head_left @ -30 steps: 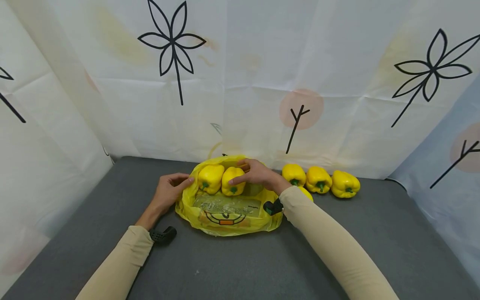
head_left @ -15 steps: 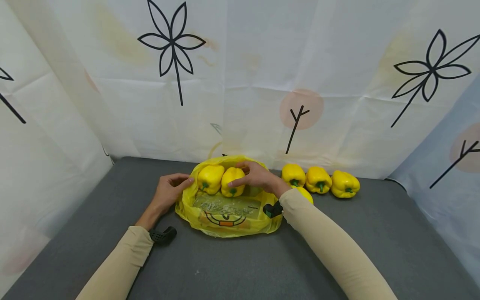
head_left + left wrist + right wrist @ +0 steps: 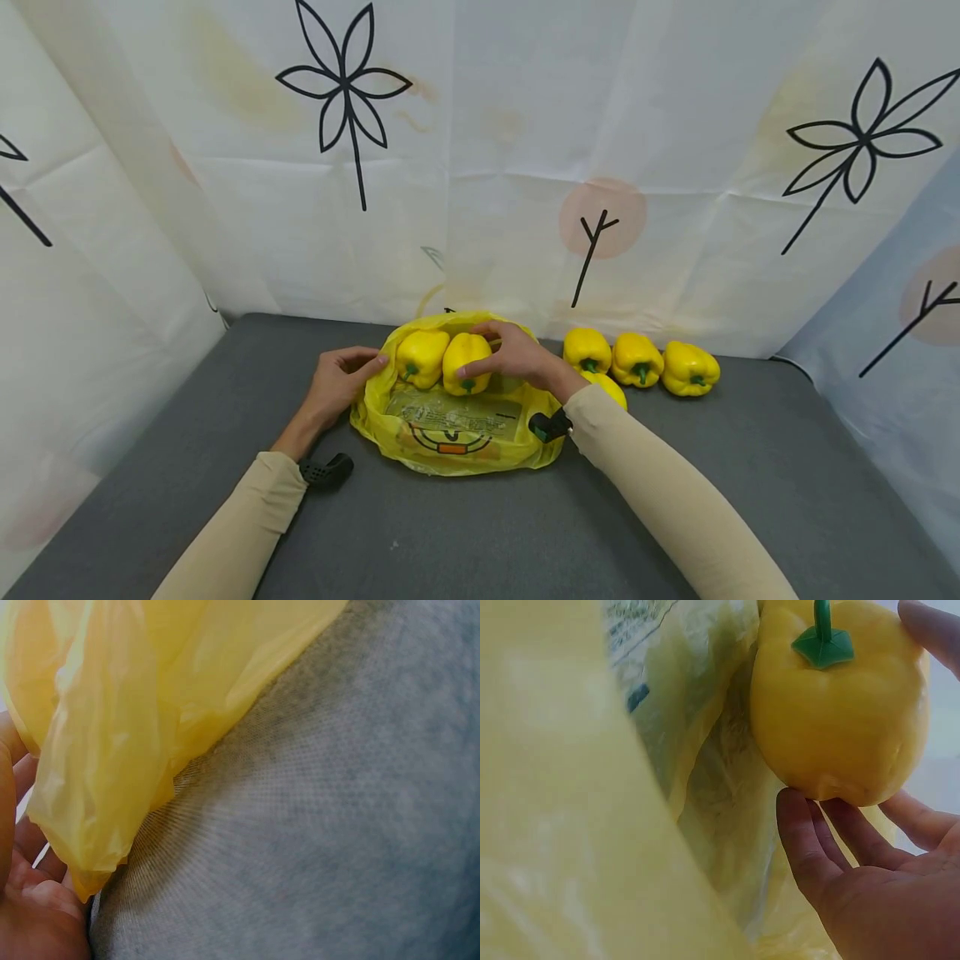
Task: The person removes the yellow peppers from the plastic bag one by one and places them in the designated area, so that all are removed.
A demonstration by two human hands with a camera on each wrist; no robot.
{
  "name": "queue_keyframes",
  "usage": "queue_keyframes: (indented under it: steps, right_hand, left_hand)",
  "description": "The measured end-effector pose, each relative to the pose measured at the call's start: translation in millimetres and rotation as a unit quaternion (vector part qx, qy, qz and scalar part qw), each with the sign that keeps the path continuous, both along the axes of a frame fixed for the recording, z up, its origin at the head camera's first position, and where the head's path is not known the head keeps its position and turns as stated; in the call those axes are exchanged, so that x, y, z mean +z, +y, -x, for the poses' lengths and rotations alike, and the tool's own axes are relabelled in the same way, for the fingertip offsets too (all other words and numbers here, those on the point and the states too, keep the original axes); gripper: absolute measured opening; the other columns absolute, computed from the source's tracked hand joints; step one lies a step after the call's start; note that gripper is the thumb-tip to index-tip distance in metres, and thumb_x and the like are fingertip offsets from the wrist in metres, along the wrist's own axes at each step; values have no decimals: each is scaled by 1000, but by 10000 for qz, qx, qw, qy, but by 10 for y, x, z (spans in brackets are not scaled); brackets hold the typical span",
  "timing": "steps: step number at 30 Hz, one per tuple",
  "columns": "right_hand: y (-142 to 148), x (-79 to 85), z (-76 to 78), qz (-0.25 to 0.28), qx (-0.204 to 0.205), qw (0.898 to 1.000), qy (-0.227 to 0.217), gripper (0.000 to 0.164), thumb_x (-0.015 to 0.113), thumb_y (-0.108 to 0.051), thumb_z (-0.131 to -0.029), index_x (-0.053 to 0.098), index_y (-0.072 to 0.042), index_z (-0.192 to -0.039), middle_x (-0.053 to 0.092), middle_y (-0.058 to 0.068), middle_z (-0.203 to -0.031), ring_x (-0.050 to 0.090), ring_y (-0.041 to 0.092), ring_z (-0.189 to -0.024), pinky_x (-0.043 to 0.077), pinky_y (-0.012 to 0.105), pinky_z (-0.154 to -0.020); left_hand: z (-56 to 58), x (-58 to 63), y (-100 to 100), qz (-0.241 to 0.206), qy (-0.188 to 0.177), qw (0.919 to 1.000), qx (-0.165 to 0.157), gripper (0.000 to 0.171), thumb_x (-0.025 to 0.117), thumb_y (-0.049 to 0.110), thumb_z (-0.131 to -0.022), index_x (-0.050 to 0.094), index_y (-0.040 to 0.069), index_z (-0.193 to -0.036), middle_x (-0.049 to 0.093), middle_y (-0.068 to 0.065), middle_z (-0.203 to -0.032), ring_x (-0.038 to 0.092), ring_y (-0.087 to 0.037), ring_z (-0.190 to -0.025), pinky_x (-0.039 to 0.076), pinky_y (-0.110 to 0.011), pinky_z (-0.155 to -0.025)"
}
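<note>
A yellow plastic bag [image 3: 450,458] lies on the table with its mouth spread wide. Thumb and fingers of my left hand [image 3: 336,387] pinch its left rim; the left wrist view has the bag's thin film [image 3: 105,765] hanging beside the palm. Inside, at the left, sits one yellow bell pepper [image 3: 422,357], green stem facing me. Against its right side is a second bell pepper [image 3: 463,354], gripped by my right hand [image 3: 517,350]. The right wrist view gives this pepper [image 3: 840,727] stem up, fingertips under its base and the thumb near its top.
To the right of the bag, three yellow bell peppers [image 3: 637,360] stand in a row along the table's back edge. Another pepper [image 3: 611,388] in front of them is partly hidden by my right forearm. A patterned white curtain [image 3: 495,125] rises behind the grey table [image 3: 450,542].
My right hand and the pepper it grips have shifted very slightly toward me. My left hand keeps its hold on the bag's rim.
</note>
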State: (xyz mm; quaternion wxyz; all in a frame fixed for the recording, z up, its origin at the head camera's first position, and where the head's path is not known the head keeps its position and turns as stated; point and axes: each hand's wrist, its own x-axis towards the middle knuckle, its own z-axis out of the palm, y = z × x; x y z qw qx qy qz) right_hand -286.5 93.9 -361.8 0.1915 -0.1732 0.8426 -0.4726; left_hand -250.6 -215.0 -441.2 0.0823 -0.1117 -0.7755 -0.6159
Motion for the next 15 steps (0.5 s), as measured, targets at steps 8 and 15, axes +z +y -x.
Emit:
queue_keyframes:
  steps: [8, 15]
  right_hand:
    - [42, 99, -106, 203, 153, 9997, 61, 85, 88, -29, -81, 45, -13, -152, 47, 9, -147, 51, 30, -128, 53, 42, -96]
    - [112, 167, -188, 440, 256, 9987, 86, 83, 87, -27, -83, 44, -15, -153, 45, 10, -149, 50, 33, -129, 52, 49, -97]
  left_hand:
    - [11, -7, -2, 34, 0, 10000, 15, 32, 71, 20, -98, 72, -5, -117, 72, 3, -102, 67, -10, -90, 57, -24, -77]
    - [12, -8, 0, 42, -14, 10000, 37, 32, 71, 20, -98, 72, -6, -117, 72, 2, -102, 67, -10, -89, 57, -24, -76]
